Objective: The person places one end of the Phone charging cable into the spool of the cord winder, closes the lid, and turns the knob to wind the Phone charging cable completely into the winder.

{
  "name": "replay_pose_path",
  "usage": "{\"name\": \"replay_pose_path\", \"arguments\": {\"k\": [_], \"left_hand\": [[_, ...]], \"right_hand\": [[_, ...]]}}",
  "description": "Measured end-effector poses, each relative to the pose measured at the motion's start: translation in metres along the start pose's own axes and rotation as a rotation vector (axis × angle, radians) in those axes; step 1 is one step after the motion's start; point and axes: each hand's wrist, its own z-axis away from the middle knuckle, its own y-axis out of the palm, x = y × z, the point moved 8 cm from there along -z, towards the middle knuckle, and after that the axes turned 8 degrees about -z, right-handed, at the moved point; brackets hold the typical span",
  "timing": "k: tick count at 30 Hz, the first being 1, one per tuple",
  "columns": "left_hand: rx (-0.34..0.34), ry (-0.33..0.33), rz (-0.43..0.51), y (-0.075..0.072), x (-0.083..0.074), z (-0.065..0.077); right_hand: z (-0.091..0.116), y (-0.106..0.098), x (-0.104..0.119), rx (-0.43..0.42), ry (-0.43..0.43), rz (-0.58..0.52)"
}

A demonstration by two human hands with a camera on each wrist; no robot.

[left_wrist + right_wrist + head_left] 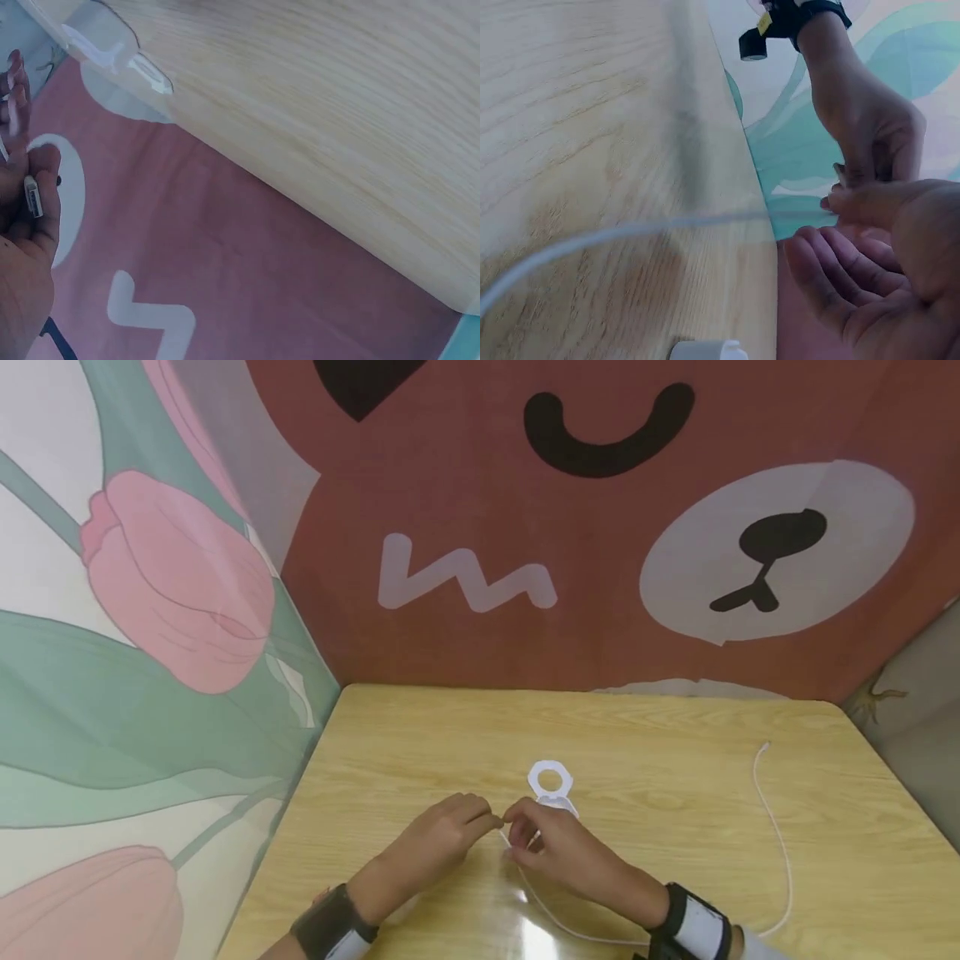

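My left hand (446,833) pinches the end of a thin white cable (780,843) between thumb and fingers. A small USB-type plug (33,196) pokes out of that pinch in the left wrist view. Close beside it is my right hand (558,852), its thumb and fingers apart in the right wrist view. The cable (630,231) runs up to the right thumb; whether thumb and cable touch is hard to tell. Behind the right hand stands a small white object with a ring-shaped upper part (537,778), its lower part partly hidden by that hand.
The cable curves under the right wrist and ends at a far tip (765,746) on the right of the wooden table (420,735). Printed cloth with a bear face (465,485) hangs behind the table, and flowered cloth (180,577) hangs on the left.
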Motion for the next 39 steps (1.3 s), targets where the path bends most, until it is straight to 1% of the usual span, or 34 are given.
{"name": "replay_pose_path", "arguments": {"k": [4,7,11,15,18,21,25,29,32,34,39], "left_hand": [[-0.025,-0.019,0.005,0.001,-0.003,-0.004],[-0.023,-0.027,0.021,0.001,-0.002,-0.005],[-0.005,-0.052,0.062,0.002,0.005,-0.004],[0.022,-0.095,0.082,0.009,0.013,-0.002],[0.04,-0.121,0.067,0.019,0.014,-0.005],[0.058,-0.139,0.054,0.031,0.012,-0.011],[0.123,-0.176,0.074,0.049,0.008,-0.018],[0.188,-0.217,0.14,0.066,0.007,-0.023],[0.205,-0.223,0.17,0.076,0.005,-0.025],[0.223,-0.225,0.172,0.082,0.004,-0.027],[0.252,-0.237,0.165,0.094,0.003,-0.031]], "right_hand": [[0.002,-0.006,-0.007,-0.055,0.006,0.024],[0.006,-0.013,-0.012,-0.07,-0.003,0.03],[0.015,-0.029,-0.017,-0.117,-0.042,0.059],[0.019,-0.045,-0.019,-0.176,-0.109,0.134],[0.018,-0.053,-0.019,-0.213,-0.172,0.213],[0.018,-0.058,-0.024,-0.263,-0.192,0.28],[0.019,-0.06,-0.037,-0.305,-0.162,0.331],[0.025,-0.062,-0.046,-0.329,-0.162,0.383],[0.029,-0.066,-0.047,-0.353,-0.179,0.428],[0.03,-0.069,-0.049,-0.354,-0.171,0.451],[0.031,-0.072,-0.055,-0.339,-0.117,0.477]]}}
